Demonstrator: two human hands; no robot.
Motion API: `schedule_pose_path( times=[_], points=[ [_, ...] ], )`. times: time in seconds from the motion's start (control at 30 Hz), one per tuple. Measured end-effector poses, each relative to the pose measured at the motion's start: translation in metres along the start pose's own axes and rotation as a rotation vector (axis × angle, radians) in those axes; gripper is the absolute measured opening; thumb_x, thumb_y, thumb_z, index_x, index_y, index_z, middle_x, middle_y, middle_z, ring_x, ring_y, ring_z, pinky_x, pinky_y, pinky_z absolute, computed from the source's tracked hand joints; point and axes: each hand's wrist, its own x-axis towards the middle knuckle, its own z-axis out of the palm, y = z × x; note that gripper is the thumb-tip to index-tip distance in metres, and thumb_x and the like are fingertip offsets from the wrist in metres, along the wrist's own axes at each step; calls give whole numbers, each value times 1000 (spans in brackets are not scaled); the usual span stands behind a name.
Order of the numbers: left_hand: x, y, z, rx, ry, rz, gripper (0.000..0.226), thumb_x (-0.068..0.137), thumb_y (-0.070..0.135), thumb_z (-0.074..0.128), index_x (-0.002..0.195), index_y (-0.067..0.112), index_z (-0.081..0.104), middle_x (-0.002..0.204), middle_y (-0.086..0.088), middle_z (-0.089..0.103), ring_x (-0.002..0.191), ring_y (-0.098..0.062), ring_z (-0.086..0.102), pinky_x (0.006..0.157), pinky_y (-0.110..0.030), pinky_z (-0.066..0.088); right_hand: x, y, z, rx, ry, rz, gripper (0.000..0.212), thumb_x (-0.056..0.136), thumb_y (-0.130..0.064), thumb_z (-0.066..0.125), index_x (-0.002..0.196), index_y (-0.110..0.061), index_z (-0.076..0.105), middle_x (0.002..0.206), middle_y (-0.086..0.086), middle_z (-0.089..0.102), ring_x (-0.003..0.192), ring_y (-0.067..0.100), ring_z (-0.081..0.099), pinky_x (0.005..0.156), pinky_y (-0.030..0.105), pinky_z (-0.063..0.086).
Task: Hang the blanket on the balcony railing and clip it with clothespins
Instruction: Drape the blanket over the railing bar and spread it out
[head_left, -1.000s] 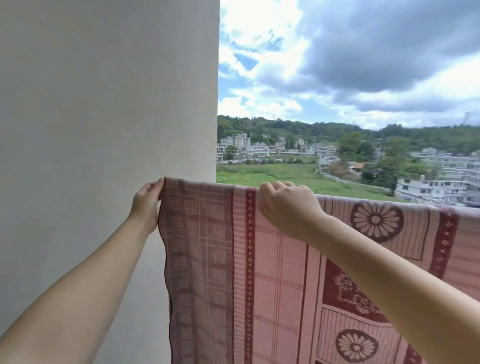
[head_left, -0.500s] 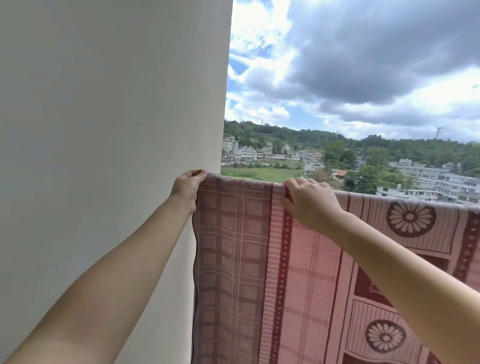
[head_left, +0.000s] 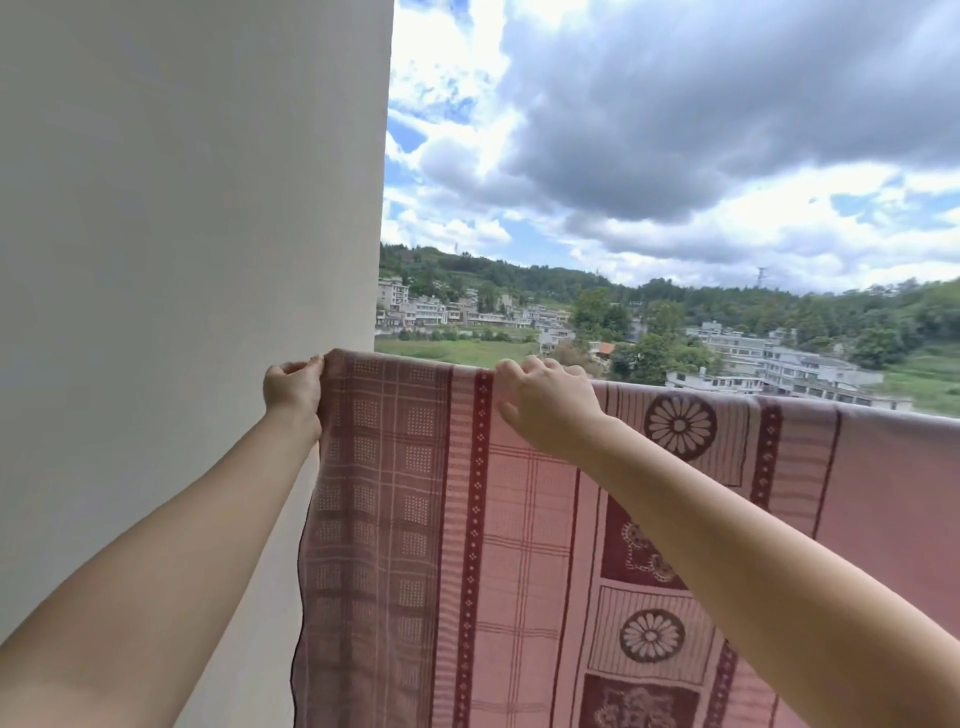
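The left hand (head_left: 292, 385) pinches the pink blanket (head_left: 519, 545) at its left corner beside the wall (head_left: 182, 208), while the right hand (head_left: 545, 408) grips its top edge.

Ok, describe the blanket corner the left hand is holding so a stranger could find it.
Start at the plain white wall. Right beside it the pink blanket hangs. The left hand pinches its top corner, in the brownish checked border with dotted squares, not the flower-medallion part.

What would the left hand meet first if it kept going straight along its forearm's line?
Probably nothing solid: the left hand grips the blanket at its end beside the wall. Beyond looks like open air, though depth is unclear.
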Motion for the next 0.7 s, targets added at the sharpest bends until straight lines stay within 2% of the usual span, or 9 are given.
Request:
schedule_pose_path(
  times=[0.07,0.13,0.17,0.27,0.33,0.4,0.47,0.6,0.7],
  points=[
    [-12,-1,-1,112,160,117,8,86,17,56,90,16,49,108,-15,61,97,-28,59,91,-46,48,-9,12,0,8,37,17,46,92,-40,42,132,-18,38,127,10,52,117,28,48,98,45,37],
    [-40,1,3,275,245,343,25,87,16,50,111,7,49,116,-16,60,111,-33,54,96,-45,43,-24,27,2,31,123,10,48,91,-39,45,134,-17,38,133,10,48,124,27,44,104,49,33],
    [-58,0,9,340,236,505,29,87,15,48,113,4,49,115,-17,59,112,-33,51,96,-44,41,-34,35,3,44,181,-4,47,90,-37,47,132,-16,41,133,11,48,124,28,45,105,51,33],
    [-125,-22,37,477,-36,982,29,86,18,46,109,1,50,104,-17,58,98,-27,53,90,-42,44,-76,65,14,54,330,-14,42,86,-33,52,123,-13,50,127,12,54,119,29,50,105,53,34],
    [-169,-51,60,555,-306,1142,27,87,22,46,111,10,46,101,-12,57,94,-19,50,90,-37,45,-111,90,25,51,353,16,42,85,-35,48,124,-16,49,130,9,52,124,25,44,108,52,28],
    [-219,-89,84,606,-519,1227,29,86,25,47,113,16,42,104,-9,58,100,-16,47,95,-33,40,-159,121,41,48,310,93,43,85,-36,44,125,-19,47,133,8,49,129,21,35,109,53,24],
    [-261,-123,99,660,-650,1253,31,86,26,48,115,14,44,107,-9,60,104,-16,45,97,-29,34,-205,145,55,51,242,163,45,86,-38,41,127,-19,44,136,10,48,131,22,32,108,58,25],
    [-367,-195,134,782,-925,1175,39,88,31,40,118,8,49,114,-11,61,110,-26,52,102,-32,26,-334,207,79,12,-82,351,50,90,-42,31,135,-22,34,147,11,38,138,29,32,111,60,15],
    [-454,-249,152,822,-1119,1084,42,87,31,35,118,9,50,117,-12,60,109,-30,51,98,-33,24,-433,238,89,-6,-274,527,55,89,-43,29,140,-21,34,149,9,35,139,28,30,111,59,14]
  ],
)
